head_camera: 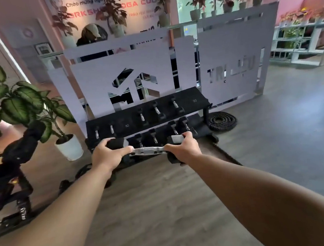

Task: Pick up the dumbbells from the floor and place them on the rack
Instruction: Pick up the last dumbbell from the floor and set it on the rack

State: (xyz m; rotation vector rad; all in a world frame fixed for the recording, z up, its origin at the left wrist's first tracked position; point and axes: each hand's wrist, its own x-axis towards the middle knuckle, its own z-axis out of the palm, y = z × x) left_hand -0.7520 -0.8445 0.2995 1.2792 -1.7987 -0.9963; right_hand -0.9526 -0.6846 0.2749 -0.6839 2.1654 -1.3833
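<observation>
Both arms reach forward, carrying one black hex dumbbell (pixel 148 151) crosswise in the air before the two-tier dumbbell rack (pixel 190 102). The left hand (pixel 109 157) clasps its left head, the right hand (pixel 183 150) its right head, the chrome handle bare between them. A coiled battle rope (pixel 222 121) lies just right of the rack, a potted plant (pixel 69 146) left

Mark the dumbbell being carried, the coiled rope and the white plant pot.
dumbbell (pixel 147 150): head view, on its metal handle between the hands.
coiled rope (pixel 223 120): head view, on its top coil.
white plant pot (pixel 70 148): head view, on its front wall.
</observation>
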